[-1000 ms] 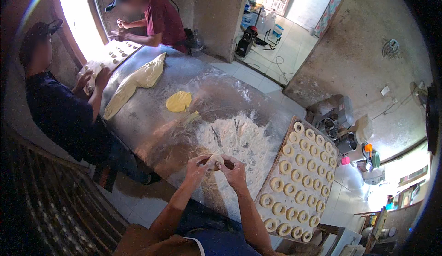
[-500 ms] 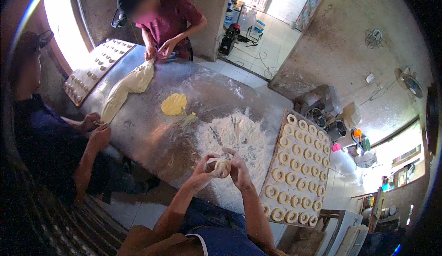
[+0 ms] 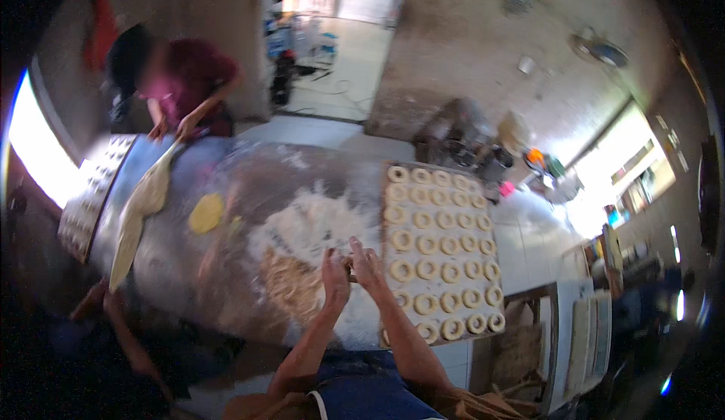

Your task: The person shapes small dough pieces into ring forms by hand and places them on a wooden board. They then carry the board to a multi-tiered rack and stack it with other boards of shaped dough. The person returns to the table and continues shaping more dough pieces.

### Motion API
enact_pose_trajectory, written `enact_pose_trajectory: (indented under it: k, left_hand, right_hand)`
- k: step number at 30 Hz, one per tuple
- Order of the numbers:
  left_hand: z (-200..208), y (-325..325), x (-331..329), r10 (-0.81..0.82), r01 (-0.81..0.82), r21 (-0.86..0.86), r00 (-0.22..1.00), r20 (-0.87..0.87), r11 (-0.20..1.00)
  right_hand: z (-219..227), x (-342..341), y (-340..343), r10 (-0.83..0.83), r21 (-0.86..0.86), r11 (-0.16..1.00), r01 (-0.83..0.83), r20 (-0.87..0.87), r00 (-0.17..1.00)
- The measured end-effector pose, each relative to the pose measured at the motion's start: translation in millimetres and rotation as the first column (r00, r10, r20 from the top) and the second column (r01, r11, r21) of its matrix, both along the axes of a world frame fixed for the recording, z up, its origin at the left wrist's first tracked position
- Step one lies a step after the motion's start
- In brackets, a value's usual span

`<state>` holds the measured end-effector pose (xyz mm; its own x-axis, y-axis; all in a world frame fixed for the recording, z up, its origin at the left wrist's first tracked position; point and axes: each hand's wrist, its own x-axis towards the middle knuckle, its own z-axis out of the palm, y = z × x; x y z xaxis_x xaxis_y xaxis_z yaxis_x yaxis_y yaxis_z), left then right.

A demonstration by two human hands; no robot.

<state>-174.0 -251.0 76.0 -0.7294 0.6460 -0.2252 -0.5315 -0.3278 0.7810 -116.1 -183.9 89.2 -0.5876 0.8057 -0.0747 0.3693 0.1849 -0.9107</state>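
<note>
My left hand (image 3: 336,279) and my right hand (image 3: 365,266) are close together above the floured part of the metal table, fingers pointing up. Between the palms a small piece of dough (image 3: 350,270) is held; most of it is hidden by the fingers and blurred. Loose flour (image 3: 310,220) is spread under and beyond my hands, with a tan, streaked patch (image 3: 291,282) beside my left wrist. Just right of my right hand lies a board (image 3: 386,227) bearing rows of several dough rings (image 3: 427,245).
A flattened yellow lump (image 3: 206,214) sits left of the flour. A long strip of dough (image 3: 142,207) stretches along the table's left side, its far end held by a person in maroon (image 3: 189,80). Another person's arm (image 3: 124,329) is at lower left. A second tray (image 3: 94,193) stands far left.
The view has turned rightward, so the table and people appear further left. My hands have drawn closer together around the dough, nearer the board. The other person's hands have left the dough strip's near end.
</note>
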Motion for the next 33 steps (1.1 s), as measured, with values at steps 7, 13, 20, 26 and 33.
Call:
enact_pose_trajectory:
  k: [7,13,20,26,33]
  left_hand:
    - [-57.3,134.2,72.8,-0.143,0.072,-0.154,0.841,-0.522,0.985]
    - [-99.3,271.4,125.2,-0.346,0.346,-0.106,0.766,-0.542,0.932]
    - [-40.9,383.7,195.2,-0.453,0.421,-0.167,0.832,-0.320,0.892]
    - [-46.1,468.3,234.0,-0.247,0.252,-0.018,0.928,-0.278,0.967]
    - [-41.6,546.7,208.8,-0.328,0.246,-0.239,0.849,-0.414,0.939]
  right_hand:
    - [31.6,94.8,105.1,-0.206,0.033,0.978,0.204,0.145,0.968]
    - [-0.9,172.3,228.3,-0.404,-0.128,0.910,0.393,-0.072,0.912]
    - [-48.5,244.2,349.3,-0.336,0.041,0.937,0.346,-0.154,0.929]
    - [-40.2,264.0,416.1,-0.364,0.117,0.905,0.410,-0.288,0.886]
    - [-18.8,284.1,495.0,-0.100,0.034,0.992,0.123,-0.383,0.918]
